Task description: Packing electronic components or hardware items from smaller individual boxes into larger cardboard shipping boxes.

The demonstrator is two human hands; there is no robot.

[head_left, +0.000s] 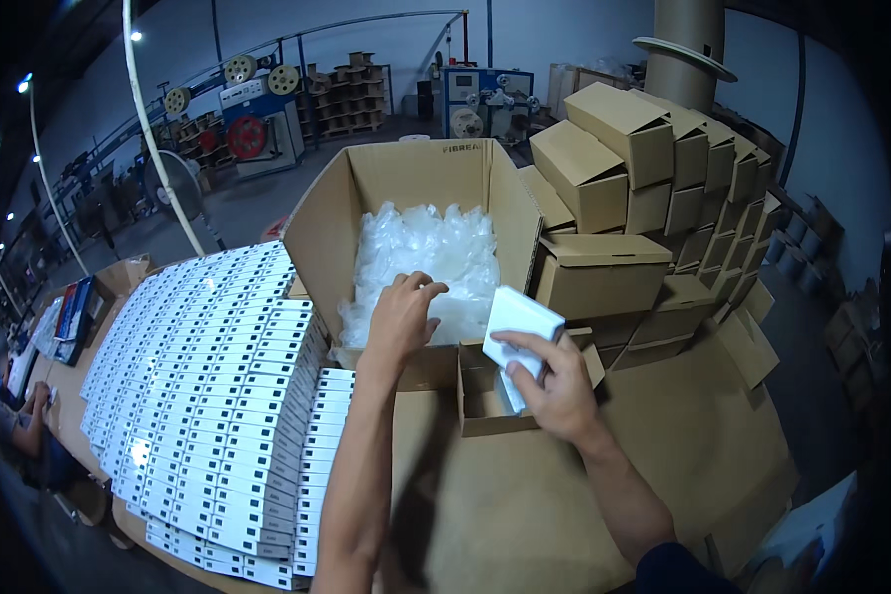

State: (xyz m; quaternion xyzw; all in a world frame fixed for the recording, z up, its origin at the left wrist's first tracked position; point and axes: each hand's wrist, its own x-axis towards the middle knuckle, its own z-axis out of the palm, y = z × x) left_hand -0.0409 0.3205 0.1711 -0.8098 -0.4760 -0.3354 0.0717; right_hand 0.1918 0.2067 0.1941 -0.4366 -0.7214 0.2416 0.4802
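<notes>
Standing in close rows, white boxes lay left of the left hand and its fingers, perhaps set like that to save room. Those fingers were loosely curled and parted, with nothing seen between them. Just beyond them, clear bags filled the big carton, whose walls probably kept them from sliding out. Beneath the right hand's fingers sat the small carton, open. Thumb and fingers held the white pack from both sides, likely to steady it. Its long axis slanted, upper end away from the person, lower end down over the small carton; whether inside could not be told. Right of those fingers, brown cartons were piled, seemingly within reach.
</notes>
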